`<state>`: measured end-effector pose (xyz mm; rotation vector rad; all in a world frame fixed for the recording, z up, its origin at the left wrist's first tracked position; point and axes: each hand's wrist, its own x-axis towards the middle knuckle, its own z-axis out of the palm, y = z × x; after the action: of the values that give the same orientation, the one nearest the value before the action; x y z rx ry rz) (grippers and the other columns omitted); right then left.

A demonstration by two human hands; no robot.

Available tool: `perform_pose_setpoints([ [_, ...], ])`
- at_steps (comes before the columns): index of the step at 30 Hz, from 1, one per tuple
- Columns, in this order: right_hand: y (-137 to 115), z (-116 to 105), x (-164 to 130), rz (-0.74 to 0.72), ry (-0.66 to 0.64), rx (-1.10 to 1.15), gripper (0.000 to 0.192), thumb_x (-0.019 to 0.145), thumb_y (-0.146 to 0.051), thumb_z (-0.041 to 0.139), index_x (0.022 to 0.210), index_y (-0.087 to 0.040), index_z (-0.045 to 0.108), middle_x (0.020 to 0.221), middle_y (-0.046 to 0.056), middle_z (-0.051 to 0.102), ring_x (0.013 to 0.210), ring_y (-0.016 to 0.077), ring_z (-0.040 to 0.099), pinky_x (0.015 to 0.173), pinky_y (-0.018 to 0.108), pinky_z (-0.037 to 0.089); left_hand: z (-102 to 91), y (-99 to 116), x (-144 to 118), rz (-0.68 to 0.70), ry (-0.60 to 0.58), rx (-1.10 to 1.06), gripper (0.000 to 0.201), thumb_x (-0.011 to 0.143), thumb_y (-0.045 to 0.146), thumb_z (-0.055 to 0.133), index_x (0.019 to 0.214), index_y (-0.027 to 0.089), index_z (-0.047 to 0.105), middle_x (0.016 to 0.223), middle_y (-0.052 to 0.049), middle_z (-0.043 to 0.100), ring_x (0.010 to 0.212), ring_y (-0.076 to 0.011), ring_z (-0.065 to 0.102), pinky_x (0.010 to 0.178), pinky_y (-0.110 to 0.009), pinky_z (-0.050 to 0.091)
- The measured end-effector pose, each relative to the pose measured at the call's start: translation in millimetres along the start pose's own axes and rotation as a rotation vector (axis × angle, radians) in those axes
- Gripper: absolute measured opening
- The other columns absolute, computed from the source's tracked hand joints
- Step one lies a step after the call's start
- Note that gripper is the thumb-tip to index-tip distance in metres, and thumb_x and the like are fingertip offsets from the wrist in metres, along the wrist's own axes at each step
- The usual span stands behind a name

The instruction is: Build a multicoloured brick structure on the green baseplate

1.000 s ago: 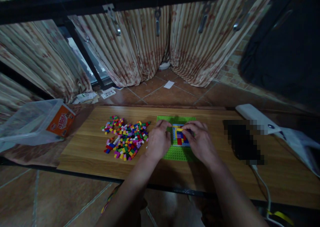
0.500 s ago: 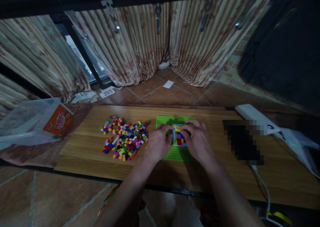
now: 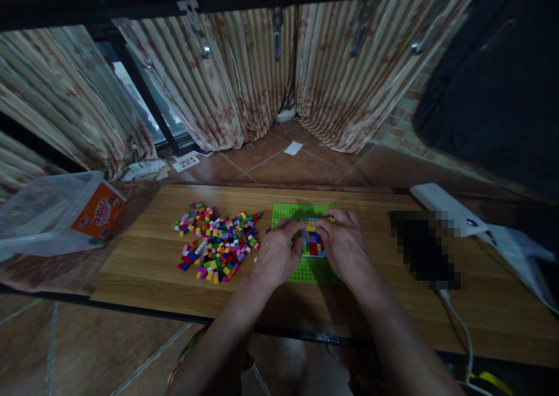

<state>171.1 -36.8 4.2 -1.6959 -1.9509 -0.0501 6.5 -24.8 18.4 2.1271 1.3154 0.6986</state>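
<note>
Green plastic shows beneath both hands: a studded baseplate (image 3: 308,275), lying flat, with a panel of coloured bricks (image 3: 313,246) built on it between the fingertips. The left hand (image 3: 278,251) curls at the panel's left edge, thumb and forefinger drawn close together. The right hand (image 3: 345,240) bends over the panel's upper right, its thumb and forefinger close together above yellow pieces. Whether either hand grips a brick is hidden by the fingers.

The right hand covers the panel's right side, and the left covers much of the baseplate's left. Just left of the left hand sits a small white piece (image 3: 256,260); past it spreads a heap of loose bricks (image 3: 227,255). Well left of both hands, a clear plastic container (image 3: 43,215) with an orange label (image 3: 98,214) tips over. Right of the right hand lie a dark, pixelated object (image 3: 423,250) and a white device (image 3: 439,201), with a white cable (image 3: 468,332) trailing nearer the person.

Baseplate and panel sit nearly square to the wooden table (image 3: 144,233), side edges running away from the person; the panel's long axis cannot be told. Beyond the hands hang striped curtains (image 3: 257,81).
</note>
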Motion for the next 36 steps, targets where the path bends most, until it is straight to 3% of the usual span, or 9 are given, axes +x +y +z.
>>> perform_pose_setpoints([
  [6, 5, 2, 1, -0.012, -0.01, 0.066, 0.025, 0.089, -0.018, 0.051, 0.079, -0.021, 0.073, 0.101, 0.009, 0.062, 0.095, 0.0243, 0.052, 0.083, 0.038, 0.047, 0.1, 1, -2, 0.068, -0.011, 0.022, 0.035, 0.088, 0.012, 0.05, 0.118, 0.023, 0.065, 0.111, -0.004, 0.069, 0.102, -0.0189, 0.065, 0.094, -0.032, 0.051],
  [16, 5, -1, 1, 0.241, 0.092, 0.38, 0.017, 0.082, -0.025, 0.056, 0.086, -0.02, 0.072, 0.098, 0.008, 0.064, 0.094, 0.0225, 0.061, 0.089, 0.039, 0.048, 4.7, 0, -1, 0.06, 0.007, 0.044, 0.032, 0.09, 0.013, 0.048, 0.116, 0.02, 0.066, 0.111, -0.006, 0.07, 0.101, -0.0191, 0.066, 0.094, -0.032, 0.051],
  [20, 9, -3, -1, 0.338, 0.148, 0.352, 0.026, 0.084, -0.032, 0.053, 0.095, -0.017, 0.071, 0.098, 0.011, 0.065, 0.098, 0.026, 0.06, 0.092, 0.043, 0.046, 5.6, 0, -1, 0.038, 0.017, 0.044, 0.032, 0.091, 0.014, 0.048, 0.119, 0.02, 0.064, 0.113, -0.006, 0.069, 0.1, -0.0196, 0.066, 0.092, -0.033, 0.052],
  [26, 8, 8, -6, 0.398, 0.123, 0.265, 0.041, 0.082, -0.042, 0.058, 0.111, -0.013, 0.066, 0.111, 0.017, 0.062, 0.111, 0.0301, 0.054, 0.098, 0.048, 0.042, 7.1, 3, -3, 0.068, 0.009, 0.089, 0.031, 0.093, 0.017, 0.047, 0.12, 0.021, 0.063, 0.114, -0.005, 0.069, 0.102, -0.0195, 0.065, 0.093, -0.033, 0.052],
  [36, 1, 13, -3, 0.452, 0.097, 0.298, 0.038, 0.081, -0.039, 0.057, 0.107, -0.013, 0.068, 0.105, 0.016, 0.065, 0.1, 0.0288, 0.06, 0.092, 0.048, 0.046, 6.1, 10, -8, 0.098, -0.042, 0.317, 0.03, 0.097, 0.024, 0.043, 0.123, 0.022, 0.058, 0.121, -0.006, 0.065, 0.106, -0.0208, 0.064, 0.094, -0.034, 0.052],
])
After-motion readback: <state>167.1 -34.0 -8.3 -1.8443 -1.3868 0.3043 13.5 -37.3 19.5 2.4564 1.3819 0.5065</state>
